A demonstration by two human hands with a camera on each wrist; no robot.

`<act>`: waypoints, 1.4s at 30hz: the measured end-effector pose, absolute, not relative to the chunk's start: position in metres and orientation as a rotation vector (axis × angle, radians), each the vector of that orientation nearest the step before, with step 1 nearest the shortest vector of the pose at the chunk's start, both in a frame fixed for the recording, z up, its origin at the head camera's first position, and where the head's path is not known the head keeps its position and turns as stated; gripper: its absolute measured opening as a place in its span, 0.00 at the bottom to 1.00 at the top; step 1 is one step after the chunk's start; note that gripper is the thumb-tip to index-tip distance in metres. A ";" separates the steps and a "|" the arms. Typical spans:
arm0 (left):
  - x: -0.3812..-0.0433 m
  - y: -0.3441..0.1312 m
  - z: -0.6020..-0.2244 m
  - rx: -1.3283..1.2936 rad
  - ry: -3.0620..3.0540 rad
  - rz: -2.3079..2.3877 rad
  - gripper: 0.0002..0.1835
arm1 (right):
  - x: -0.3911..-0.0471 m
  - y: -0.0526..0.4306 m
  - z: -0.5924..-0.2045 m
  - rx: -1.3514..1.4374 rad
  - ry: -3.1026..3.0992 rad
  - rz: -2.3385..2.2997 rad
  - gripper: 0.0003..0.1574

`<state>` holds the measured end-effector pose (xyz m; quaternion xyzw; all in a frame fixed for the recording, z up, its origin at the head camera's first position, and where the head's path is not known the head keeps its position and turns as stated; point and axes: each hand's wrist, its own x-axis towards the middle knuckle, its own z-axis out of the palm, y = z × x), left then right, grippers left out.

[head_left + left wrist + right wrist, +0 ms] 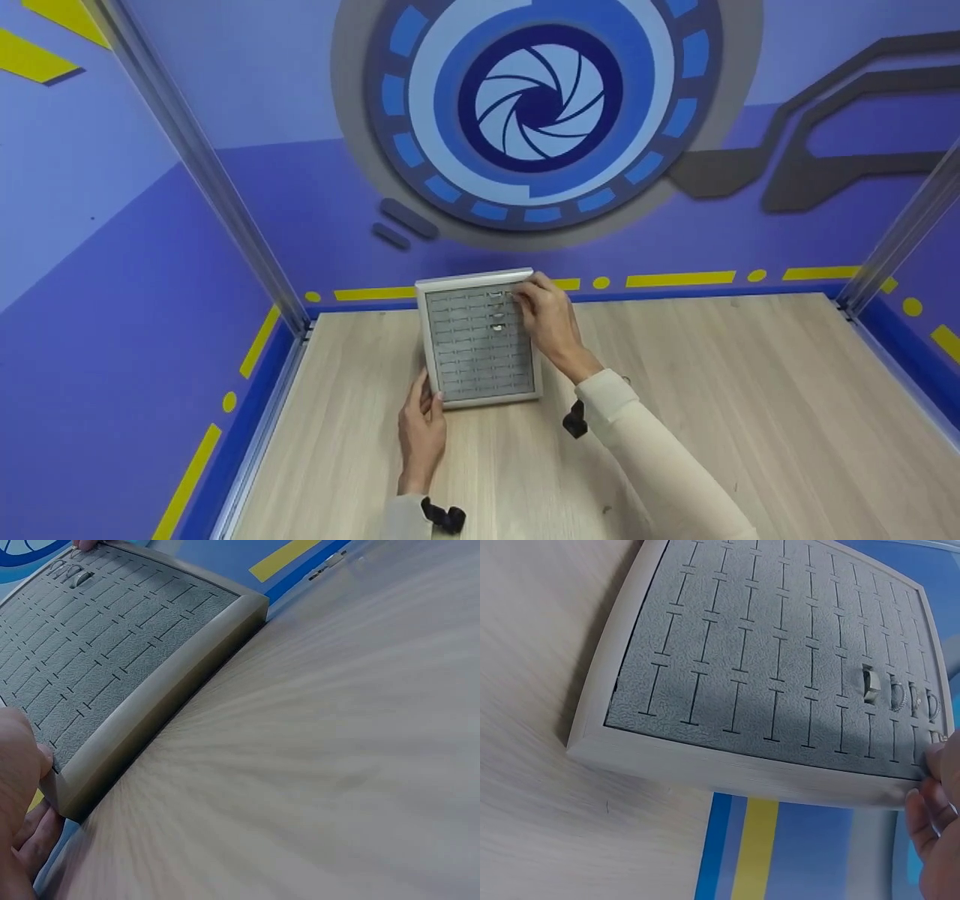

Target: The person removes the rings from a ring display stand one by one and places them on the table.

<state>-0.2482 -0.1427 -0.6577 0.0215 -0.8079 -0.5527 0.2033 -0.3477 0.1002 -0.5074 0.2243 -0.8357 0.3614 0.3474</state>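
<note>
A ring display tray (484,367) with a pale frame and a grey slotted pad stands tilted up on the table. My left hand (421,435) grips its lower left corner, thumb on the front and fingers behind. Several silver-coloured rings (871,685) sit in the slots of one column, near the tray's upper right. At the upper right corner is my right hand (551,319), its thumb and fingertips pinching a small ring (939,736) at a slot of the pad. The fingers partly hide that ring.
The wood-grain table (712,405) spreads out on both sides of the tray. Behind it rises a blue printed wall (300,202) with yellow stripes. Metal corner posts (202,165) stand at the back left and right.
</note>
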 end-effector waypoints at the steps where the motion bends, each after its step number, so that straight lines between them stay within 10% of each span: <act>1: -0.248 -0.143 -0.658 0.060 -2.254 -1.546 0.32 | -0.347 0.101 -0.507 0.586 -2.167 0.939 0.05; 42: -0.247 -0.143 -0.655 0.110 -2.258 -1.616 0.32 | -0.320 0.128 -0.504 0.706 -2.102 0.924 0.04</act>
